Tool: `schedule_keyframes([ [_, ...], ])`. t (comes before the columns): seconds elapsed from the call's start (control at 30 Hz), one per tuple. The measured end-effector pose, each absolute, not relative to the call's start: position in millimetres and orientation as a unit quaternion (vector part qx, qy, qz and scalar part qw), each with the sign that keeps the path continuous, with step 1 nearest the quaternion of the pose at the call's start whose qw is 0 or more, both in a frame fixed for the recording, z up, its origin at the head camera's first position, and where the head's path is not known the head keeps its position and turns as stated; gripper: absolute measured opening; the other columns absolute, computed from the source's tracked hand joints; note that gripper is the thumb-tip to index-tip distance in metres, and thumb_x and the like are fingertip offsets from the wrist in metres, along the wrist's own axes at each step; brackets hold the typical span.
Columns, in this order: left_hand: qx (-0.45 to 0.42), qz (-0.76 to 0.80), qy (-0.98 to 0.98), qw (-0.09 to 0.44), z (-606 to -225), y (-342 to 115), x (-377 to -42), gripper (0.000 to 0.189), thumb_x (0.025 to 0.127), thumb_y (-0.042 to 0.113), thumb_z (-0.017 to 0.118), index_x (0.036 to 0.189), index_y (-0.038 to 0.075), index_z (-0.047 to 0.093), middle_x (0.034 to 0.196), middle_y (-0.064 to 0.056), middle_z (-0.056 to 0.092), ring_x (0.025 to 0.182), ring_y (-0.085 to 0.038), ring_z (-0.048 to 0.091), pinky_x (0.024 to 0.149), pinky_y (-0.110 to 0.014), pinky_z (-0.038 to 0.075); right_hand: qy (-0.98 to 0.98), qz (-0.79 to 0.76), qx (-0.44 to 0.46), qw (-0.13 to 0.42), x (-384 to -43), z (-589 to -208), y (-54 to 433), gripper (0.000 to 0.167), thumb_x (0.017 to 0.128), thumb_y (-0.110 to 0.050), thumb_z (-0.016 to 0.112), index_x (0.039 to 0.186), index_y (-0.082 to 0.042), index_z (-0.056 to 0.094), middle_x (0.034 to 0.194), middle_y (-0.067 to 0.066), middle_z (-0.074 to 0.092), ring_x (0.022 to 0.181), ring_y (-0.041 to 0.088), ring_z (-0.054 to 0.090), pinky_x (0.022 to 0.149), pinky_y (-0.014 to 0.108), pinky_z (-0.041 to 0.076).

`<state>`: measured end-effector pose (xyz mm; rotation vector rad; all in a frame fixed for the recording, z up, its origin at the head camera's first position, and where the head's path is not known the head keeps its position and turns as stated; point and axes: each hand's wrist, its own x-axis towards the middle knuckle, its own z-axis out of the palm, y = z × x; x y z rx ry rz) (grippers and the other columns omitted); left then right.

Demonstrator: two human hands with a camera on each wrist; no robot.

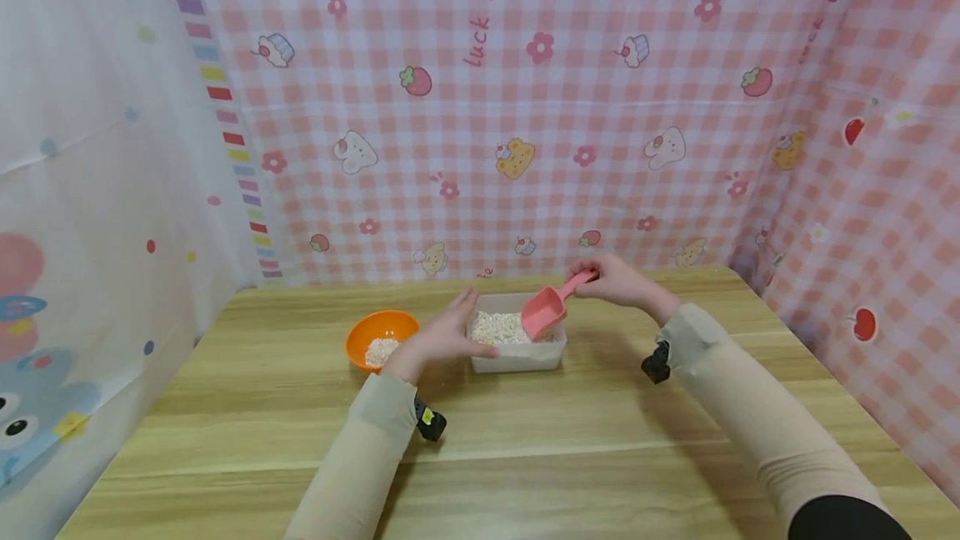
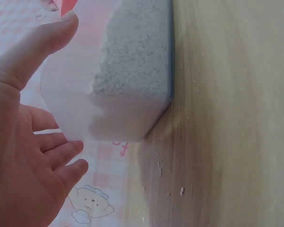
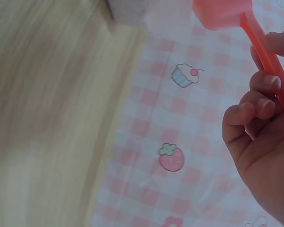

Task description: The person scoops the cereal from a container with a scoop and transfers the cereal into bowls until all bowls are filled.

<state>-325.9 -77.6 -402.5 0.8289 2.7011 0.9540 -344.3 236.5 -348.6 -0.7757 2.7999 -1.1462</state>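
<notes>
My right hand (image 1: 618, 280) grips the handle of a pink scoop (image 1: 543, 312), fingers curled round it in the right wrist view. The scoop's cup is tilted down over the right part of a translucent rectangular container (image 1: 517, 359). Pale, flaky grains (image 1: 498, 327) fill much of the container. At the container's left end is my left hand (image 1: 442, 333). In the left wrist view its thumb lies near the front rim, and its loosely extended fingers (image 2: 68, 153) are by the end wall; whether they press it I cannot tell.
An orange bowl (image 1: 384, 322) with a small heap of similar pale grains stands left of the container, partly behind the left hand. A few crumbs (image 2: 181, 191) lie on the wooden table (image 1: 525, 457). A checked pink cloth (image 1: 465, 123) hangs along the table's back edge.
</notes>
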Motion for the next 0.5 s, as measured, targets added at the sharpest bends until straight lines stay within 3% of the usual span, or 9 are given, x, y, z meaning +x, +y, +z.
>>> schedule_keyframes([
  [0.33, 0.278, 0.319, 0.903, 0.074, -401, -78, -326, 0.113, 0.076, 0.043, 0.081, 0.155, 0.004, 0.010, 0.161, -0.011, 0.004, 0.147, -0.026, 0.008, 0.116, -0.044, 0.016, 0.905, -0.305, -0.296, -0.019, -348, -339, 228, 0.008, 0.080, -0.004, 0.066, 0.086, -0.008, 0.070, 0.065, -0.002, 0.054, 0.057, 0.012, 0.042, 0.054, 0.025, 0.036],
  [0.5, 0.277, 0.326, 0.901, 0.075, -402, -78, -326, 0.112, 0.076, 0.042, 0.081, 0.155, 0.004, 0.011, 0.162, -0.011, 0.004, 0.147, -0.026, 0.008, 0.116, -0.044, 0.017, 0.900, -0.315, -0.301, 0.009, -348, -345, 225, 0.009, 0.079, -0.003, 0.066, 0.086, -0.005, 0.071, 0.067, -0.001, 0.056, 0.057, 0.011, 0.044, 0.054, 0.024, 0.038],
])
